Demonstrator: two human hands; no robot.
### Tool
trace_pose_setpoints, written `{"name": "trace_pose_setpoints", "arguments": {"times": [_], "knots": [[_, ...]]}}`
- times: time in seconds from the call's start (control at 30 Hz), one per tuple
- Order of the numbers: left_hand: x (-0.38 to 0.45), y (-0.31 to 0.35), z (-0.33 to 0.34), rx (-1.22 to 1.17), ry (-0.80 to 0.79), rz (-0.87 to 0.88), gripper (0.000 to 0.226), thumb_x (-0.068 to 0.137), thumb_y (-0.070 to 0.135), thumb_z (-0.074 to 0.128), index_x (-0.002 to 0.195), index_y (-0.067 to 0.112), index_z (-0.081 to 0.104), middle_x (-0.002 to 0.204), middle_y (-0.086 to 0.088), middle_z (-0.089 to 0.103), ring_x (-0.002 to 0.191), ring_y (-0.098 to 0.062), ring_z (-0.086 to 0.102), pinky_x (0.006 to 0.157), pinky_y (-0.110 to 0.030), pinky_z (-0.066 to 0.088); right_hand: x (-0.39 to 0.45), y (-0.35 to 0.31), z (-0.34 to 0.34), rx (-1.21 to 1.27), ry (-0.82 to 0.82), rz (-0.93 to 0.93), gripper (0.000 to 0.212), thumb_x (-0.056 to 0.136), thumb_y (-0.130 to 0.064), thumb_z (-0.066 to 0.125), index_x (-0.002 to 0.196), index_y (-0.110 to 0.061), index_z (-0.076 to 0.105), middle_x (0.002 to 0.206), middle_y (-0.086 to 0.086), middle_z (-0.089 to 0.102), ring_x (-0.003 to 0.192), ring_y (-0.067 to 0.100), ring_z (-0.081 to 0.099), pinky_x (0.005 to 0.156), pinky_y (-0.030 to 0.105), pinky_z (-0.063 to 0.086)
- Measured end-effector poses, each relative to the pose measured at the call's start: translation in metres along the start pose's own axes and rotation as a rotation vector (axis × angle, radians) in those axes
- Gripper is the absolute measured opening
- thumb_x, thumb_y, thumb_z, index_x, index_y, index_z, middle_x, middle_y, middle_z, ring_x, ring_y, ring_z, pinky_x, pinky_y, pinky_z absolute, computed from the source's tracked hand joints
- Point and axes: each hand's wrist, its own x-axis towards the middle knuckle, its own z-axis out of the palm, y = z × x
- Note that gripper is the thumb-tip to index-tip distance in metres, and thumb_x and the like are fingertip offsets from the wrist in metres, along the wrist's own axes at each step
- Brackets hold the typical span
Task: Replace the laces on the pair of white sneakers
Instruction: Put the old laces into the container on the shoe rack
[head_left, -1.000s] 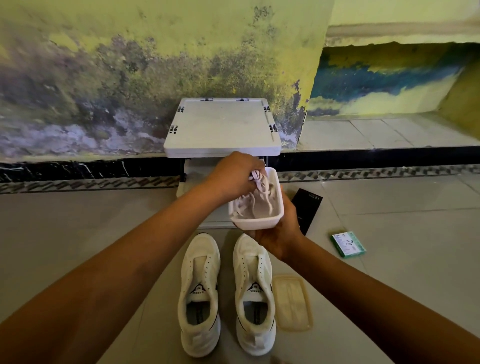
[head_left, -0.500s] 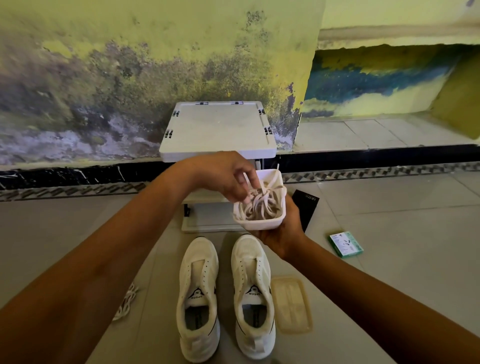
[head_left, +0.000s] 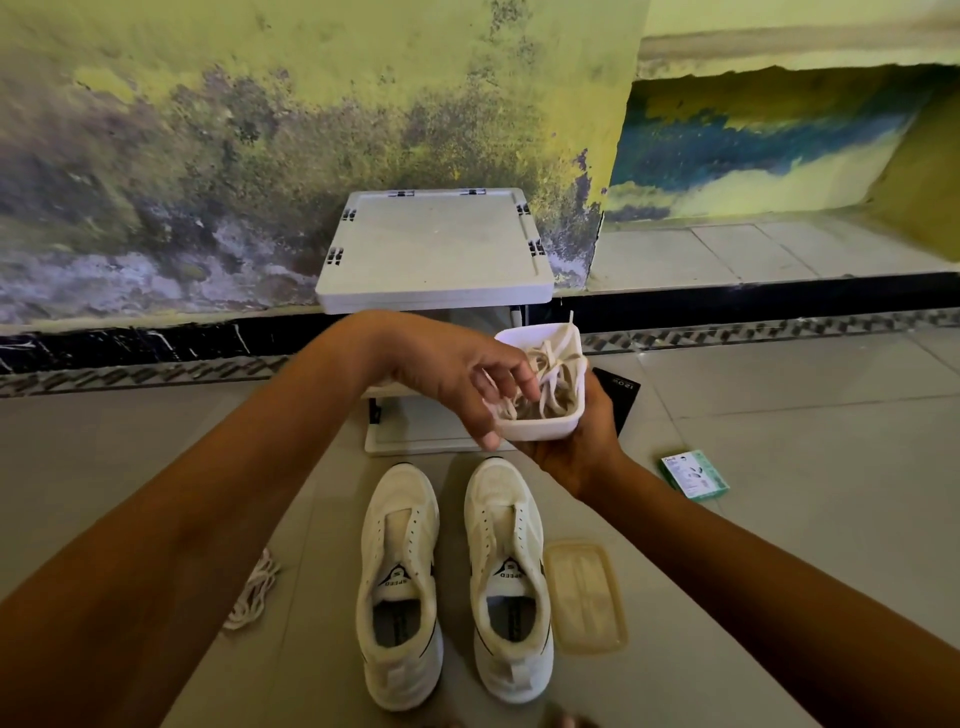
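Two white sneakers, the left one (head_left: 400, 587) and the right one (head_left: 506, 571), stand side by side on the tiled floor, toes away from me, with no laces in their eyelets. Above their toes my right hand (head_left: 582, 447) holds a small white plastic container (head_left: 540, 428) from below. A tangle of off-white laces (head_left: 556, 374) fills it. My left hand (head_left: 457, 374) reaches in from the left, fingers curled among the laces and thumb outside the front wall.
A bundle of white laces (head_left: 254, 592) lies on the floor left of the sneakers. The container's translucent lid (head_left: 584, 597) lies right of them. A green box (head_left: 693, 475) and a black flat item (head_left: 618, 395) lie further right. A white folding stool (head_left: 436, 254) stands against the stained wall.
My left hand's fingers pulled some laces up out of the container, then sank back among them. The container tilted a little toward me.
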Motion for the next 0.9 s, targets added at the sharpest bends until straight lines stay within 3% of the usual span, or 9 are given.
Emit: {"name": "trace_pose_setpoints", "arguments": {"times": [0.07,0.13,0.23,0.37,0.5,0.6,0.7,0.83,0.9], "knots": [[0.0,0.001,0.001,0.151,0.042,-0.026,0.048,0.076,0.018,0.077,0.116,0.036,0.056,0.121,0.01,0.053,0.113,-0.011,0.05,0.098,-0.03,0.042,0.002,-0.001,-0.002,-0.007,0.025,-0.009,0.052,0.097,-0.048,0.028,0.118,-0.013,0.06,0.102,0.013,0.069,0.089,0.028,0.068,0.067,0.039,0.059],[0.005,0.002,0.005,0.2,0.176,-0.004,0.035,0.078,0.013,0.074,0.11,0.026,0.066,0.108,0.009,0.061,0.101,-0.011,0.056,0.087,-0.025,0.045,0.003,-0.002,-0.004,-0.024,0.027,-0.012,0.054,0.098,-0.049,0.028,0.123,-0.011,0.057,0.105,0.014,0.068,0.092,0.029,0.066,0.068,0.038,0.059],[0.012,0.0,0.007,0.152,0.332,0.036,0.018,0.078,0.009,0.074,0.093,0.018,0.074,0.097,0.004,0.071,0.092,-0.009,0.063,0.073,-0.017,0.047,0.001,-0.002,-0.003,-0.014,0.012,0.002,0.052,0.098,-0.048,0.027,0.111,-0.011,0.062,0.093,0.012,0.072,0.08,0.026,0.07,0.064,0.036,0.059],[0.016,0.0,0.007,0.026,0.518,0.059,0.016,0.076,0.002,0.073,0.086,0.014,0.075,0.092,-0.002,0.073,0.085,-0.011,0.066,0.059,-0.003,0.043,0.001,0.003,0.0,-0.015,-0.009,0.024,0.049,0.098,-0.048,0.028,0.102,-0.016,0.064,0.088,0.008,0.073,0.076,0.022,0.071,0.067,0.037,0.058],[0.026,-0.003,0.017,0.124,0.642,0.032,0.013,0.074,0.005,0.075,0.086,0.011,0.074,0.091,-0.002,0.072,0.077,-0.01,0.062,0.063,-0.011,0.045,0.001,0.009,0.006,-0.068,-0.025,0.048,0.048,0.099,-0.047,0.03,0.108,-0.013,0.064,0.089,0.01,0.073,0.078,0.023,0.071,0.068,0.038,0.058],[0.031,-0.007,0.022,0.241,0.601,-0.025,0.015,0.074,0.01,0.076,0.089,0.011,0.073,0.093,-0.004,0.071,0.081,-0.015,0.063,0.07,-0.022,0.048,0.001,0.013,0.009,-0.102,-0.024,0.057,0.051,0.098,-0.047,0.032,0.116,-0.011,0.062,0.095,0.011,0.073,0.082,0.024,0.071,0.071,0.037,0.058],[0.016,-0.004,0.008,0.094,0.562,0.014,0.017,0.075,0.003,0.073,0.09,0.012,0.073,0.09,-0.003,0.072,0.076,-0.01,0.065,0.063,-0.012,0.05,0.0,0.016,0.011,-0.076,-0.04,0.072,0.051,0.098,-0.047,0.031,0.119,-0.011,0.06,0.096,0.011,0.072,0.082,0.024,0.071,0.068,0.037,0.059],[0.006,-0.001,-0.005,-0.081,0.793,0.086,0.015,0.077,-0.001,0.07,0.088,0.009,0.072,0.085,-0.009,0.071,0.057,0.0,0.061,0.054,-0.006,0.047,-0.002,0.017,0.014,-0.059,-0.053,0.09,0.047,0.097,-0.046,0.034,0.116,-0.013,0.062,0.095,0.009,0.072,0.081,0.024,0.071,0.071,0.039,0.058],[0.011,-0.004,0.001,-0.065,0.784,0.082,0.021,0.077,0.001,0.072,0.096,0.009,0.072,0.091,-0.006,0.071,0.056,0.007,0.057,0.056,0.0,0.043,-0.004,0.02,0.015,-0.082,-0.057,0.097,0.045,0.097,-0.045,0.035,0.109,-0.014,0.065,0.094,0.008,0.073,0.081,0.022,0.071,0.071,0.036,0.058]]}}
